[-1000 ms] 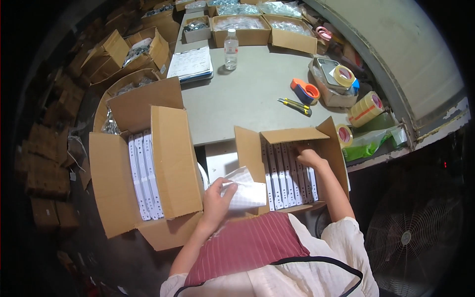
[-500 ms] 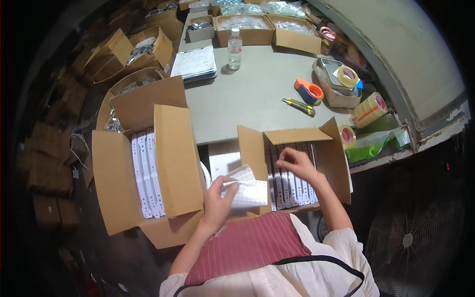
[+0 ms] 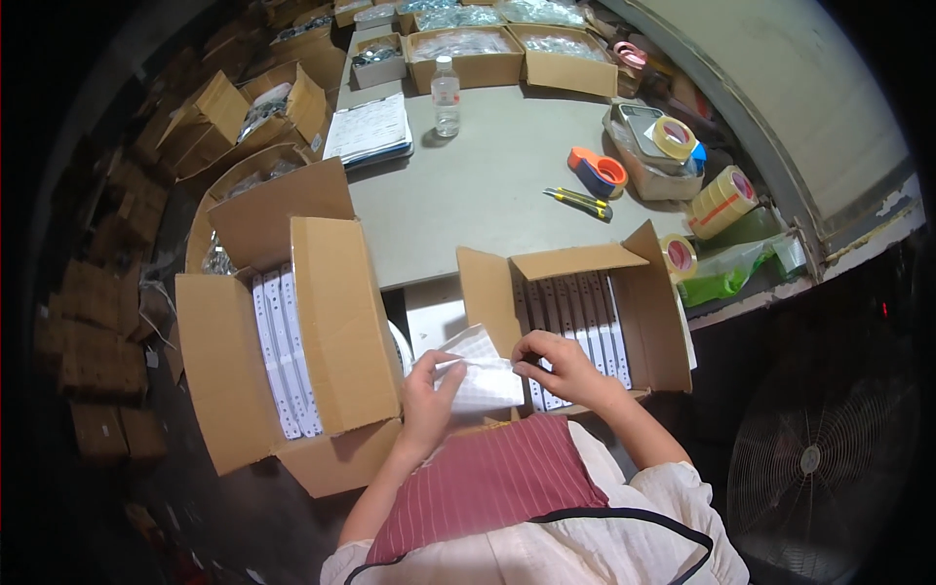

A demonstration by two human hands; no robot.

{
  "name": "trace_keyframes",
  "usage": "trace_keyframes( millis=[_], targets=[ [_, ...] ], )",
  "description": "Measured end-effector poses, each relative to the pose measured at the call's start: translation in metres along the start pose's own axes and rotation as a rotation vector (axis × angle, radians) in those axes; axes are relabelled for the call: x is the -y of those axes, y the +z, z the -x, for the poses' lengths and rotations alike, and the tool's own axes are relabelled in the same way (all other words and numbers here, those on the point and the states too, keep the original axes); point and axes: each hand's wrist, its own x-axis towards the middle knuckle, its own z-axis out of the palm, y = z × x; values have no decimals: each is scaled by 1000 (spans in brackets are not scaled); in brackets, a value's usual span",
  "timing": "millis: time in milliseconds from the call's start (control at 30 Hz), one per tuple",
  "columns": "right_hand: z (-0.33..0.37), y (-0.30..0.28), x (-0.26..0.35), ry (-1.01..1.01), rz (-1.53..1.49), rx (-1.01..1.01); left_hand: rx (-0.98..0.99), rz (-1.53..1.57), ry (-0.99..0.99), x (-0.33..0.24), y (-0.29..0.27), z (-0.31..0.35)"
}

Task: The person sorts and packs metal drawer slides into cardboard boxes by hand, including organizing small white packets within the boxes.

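My left hand (image 3: 425, 402) grips a folded white sheet (image 3: 492, 385) marked with faint small rectangles, thumb on top. At the sheet's right edge, my right hand (image 3: 561, 369) is closed in a pinch; whether the edge or something small is between the fingertips is hidden. Just beyond that hand stands an open cardboard carton (image 3: 575, 261) with a row of white strips (image 3: 597, 317) with dark holes, packed on edge. To the left of my left hand is a second open carton (image 3: 341, 331), holding similar white strips (image 3: 285, 351).
On the grey table (image 3: 468, 205) are a clear bottle (image 3: 446, 102), a stack of papers (image 3: 369, 129), an orange and blue tape dispenser (image 3: 597, 174) and yellow cutters (image 3: 579, 203). Tape rolls (image 3: 723, 202) lie at right. Boxes of bagged parts (image 3: 466, 63) line the back. A fan (image 3: 809, 458) stands lower right.
My right hand has moved left and nearer, from over the right carton to the right edge of the white sheet. My left hand keeps its hold. The view has shifted slightly.
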Motion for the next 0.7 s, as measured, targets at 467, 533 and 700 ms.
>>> trace_keyframes(
  millis=[467,533,700],
  targets=[
    [13,-78,-219,528,698,80,86,27,-78,-17,-2,3],
    [14,-75,-235,517,683,42,123,16,-59,-28,0,5],
    [21,-66,-256,450,700,-17,150,7,34,-31,4,8]
  ],
)
